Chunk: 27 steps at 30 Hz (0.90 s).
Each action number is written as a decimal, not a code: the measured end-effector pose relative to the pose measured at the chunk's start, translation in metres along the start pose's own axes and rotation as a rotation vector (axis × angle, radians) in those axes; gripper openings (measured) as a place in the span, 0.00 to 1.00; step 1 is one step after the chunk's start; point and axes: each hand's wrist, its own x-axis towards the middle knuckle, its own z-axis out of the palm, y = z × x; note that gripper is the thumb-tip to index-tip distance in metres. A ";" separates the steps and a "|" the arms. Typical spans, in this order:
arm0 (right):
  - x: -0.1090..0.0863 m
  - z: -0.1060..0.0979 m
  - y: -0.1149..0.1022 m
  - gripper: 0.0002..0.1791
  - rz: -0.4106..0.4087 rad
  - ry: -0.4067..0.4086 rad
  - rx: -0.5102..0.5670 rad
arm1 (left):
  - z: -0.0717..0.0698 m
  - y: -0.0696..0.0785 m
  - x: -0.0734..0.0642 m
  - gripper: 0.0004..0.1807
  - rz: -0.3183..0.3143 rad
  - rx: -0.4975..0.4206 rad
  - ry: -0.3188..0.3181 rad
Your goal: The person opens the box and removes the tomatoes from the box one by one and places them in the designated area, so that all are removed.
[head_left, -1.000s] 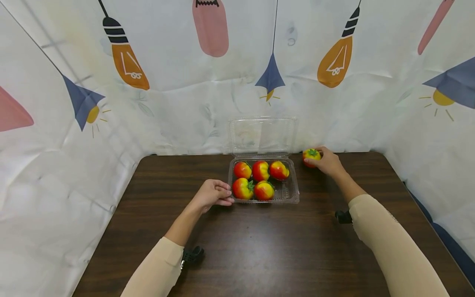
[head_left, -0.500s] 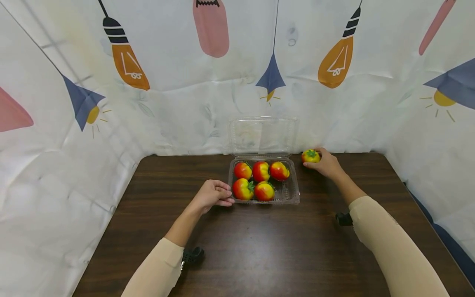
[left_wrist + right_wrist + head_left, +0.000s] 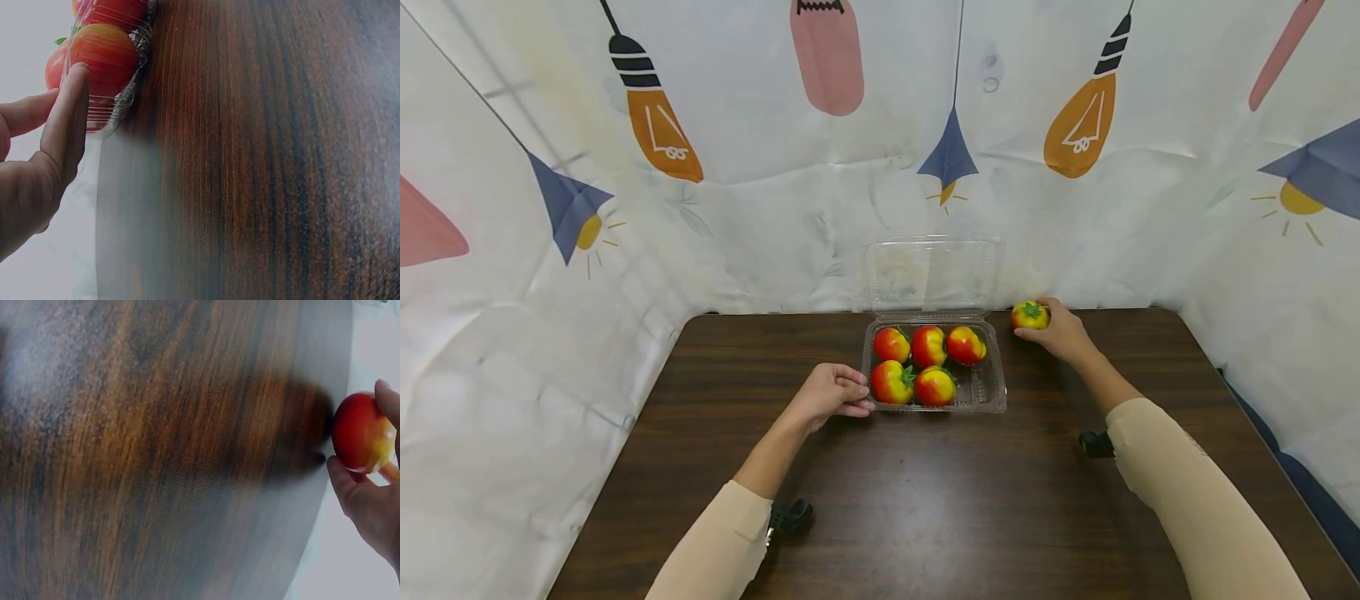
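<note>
A clear plastic clamshell container [image 3: 985, 393] stands at the back middle of the table with its lid [image 3: 932, 275] raised. Several red-and-yellow tomatoes sit in it, three along the back and two in front; its front right spot holds none. My left hand [image 3: 829, 395] pinches the container's front left edge between thumb and fingers, and the left wrist view shows the fingertips at the thin plastic wall [image 3: 103, 115]. To the right of the container, my right hand [image 3: 1062, 330] holds another tomato [image 3: 1030, 314] with a green calyx on top. Its thumb and fingers curl round the fruit's sides.
The dark wooden table [image 3: 917, 500] runs back to a white cloth wall [image 3: 760, 233] printed with lamps. The raised lid is close to that cloth. Dark wrist mounts [image 3: 792, 517] sit below both forearms.
The tomato in the right hand has tilted slightly, showing less of its red underside, as the right fingers shift a little. The left hand and the container keep their places.
</note>
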 end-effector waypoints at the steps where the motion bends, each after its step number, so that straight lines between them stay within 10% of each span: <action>1: 0.000 0.000 0.000 0.48 0.000 0.000 0.000 | 0.000 0.000 0.000 0.14 0.000 0.000 0.000; 27: -0.001 0.000 0.003 0.48 -0.018 0.011 0.001 | 0.000 -0.001 0.003 0.13 -0.001 0.005 0.002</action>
